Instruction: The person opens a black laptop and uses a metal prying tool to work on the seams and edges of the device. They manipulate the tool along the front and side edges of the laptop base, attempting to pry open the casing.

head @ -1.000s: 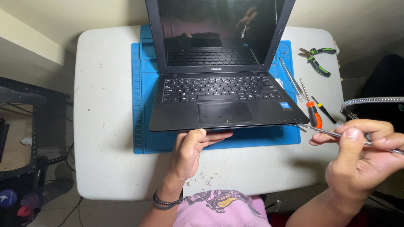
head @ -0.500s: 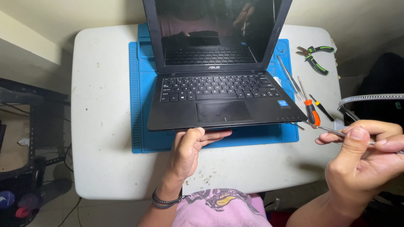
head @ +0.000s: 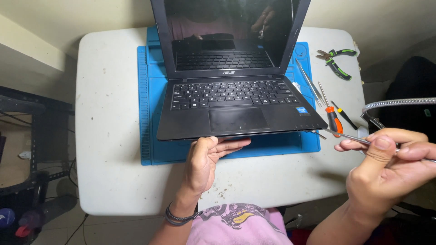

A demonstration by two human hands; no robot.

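Nearest the camera, the person's right hand (head: 390, 170) is raised off the table (head: 109, 136) at the lower right, its grip closed around a thin metal tool (head: 352, 137), thumb pressing the shaft against the fingers. The tool's tip points left toward the front right corner of the laptop (head: 236, 97) and stops just short of it. Compared with half a second ago, this hand sits in much the same place, with the tool a little closer to that corner.

The left hand (head: 206, 161) reaches forward from the lap, a dark band on its wrist. Its thumb lies on the laptop's front edge and the fingers curl under it, so the grip is closed on that edge, as it was in the earlier frames.

The laptop is open, dark screen upright, and rests on a blue mat (head: 152, 113) in the middle of the white table. The view has shifted slightly since a second ago, but laptop and mat keep their position.

To the right of the laptop lie an orange-handled screwdriver (head: 334, 120), a slim black and yellow tool (head: 346, 117) and long tweezers (head: 309, 83). Farther back, near the far right corner, lie green-handled pliers (head: 336, 61). A bendy metal lamp neck (head: 395, 104) curves in from the right edge.
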